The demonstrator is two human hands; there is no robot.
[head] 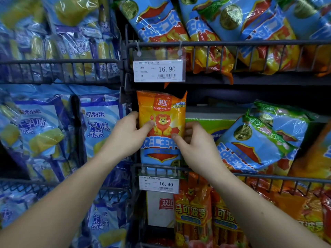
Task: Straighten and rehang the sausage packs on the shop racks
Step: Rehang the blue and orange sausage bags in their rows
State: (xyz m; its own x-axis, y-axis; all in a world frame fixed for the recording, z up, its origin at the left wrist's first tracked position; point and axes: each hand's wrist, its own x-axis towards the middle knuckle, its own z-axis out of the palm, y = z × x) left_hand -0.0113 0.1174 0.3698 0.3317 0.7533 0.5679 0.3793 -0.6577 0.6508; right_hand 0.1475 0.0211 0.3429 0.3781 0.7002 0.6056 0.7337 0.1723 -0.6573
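An orange and blue sausage pack (pixel 162 111) with a lion picture stands upright at the left end of the middle wire rack (pixel 268 175). My left hand (pixel 125 135) grips its left edge, thumb across the front. My right hand (pixel 195 145) grips its right edge, thumb on the front and fingers curled behind. To the right, several blue packs (pixel 259 140) of the same kind lie tilted on that rack. More packs (pixel 206 29) hang upside down over the upper rack (pixel 232 43).
Price tags reading 16.90 hang on the upper rail (pixel 159 69) and the middle rail (pixel 159 184). Blue and yellow snack packs (pixel 44 126) fill the racks on the left. Orange sausage packs (pixel 193 212) and a white box (pixel 157 206) sit on the lower rack.
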